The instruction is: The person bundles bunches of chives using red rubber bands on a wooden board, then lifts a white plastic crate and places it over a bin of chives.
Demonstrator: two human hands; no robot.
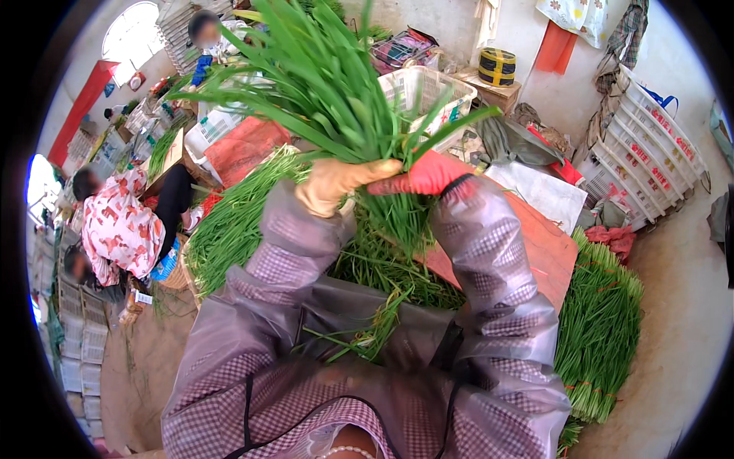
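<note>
A thick bunch of garlic chives [329, 92] is held up in front of me, its long leaves fanning to the upper left and its lower ends hanging down. My left hand [330, 186], in a tan glove, is closed around its left side. From the right, my right hand [428, 176], in a red glove, grips the same bunch, and the two hands meet in the middle. Below them, loose chives [367, 264] lie in a heap, and a few cut leaves [375, 333] rest on my grey apron [336, 302].
A heap of chives [237, 222] lies to the left. Tied bundles [596, 329] are stacked at the right beside a reddish board [539, 249]. Ahead stands a white plastic basket [451, 88]; nested white crates [650, 153] lean at the right wall. A person [122, 222] sits at left.
</note>
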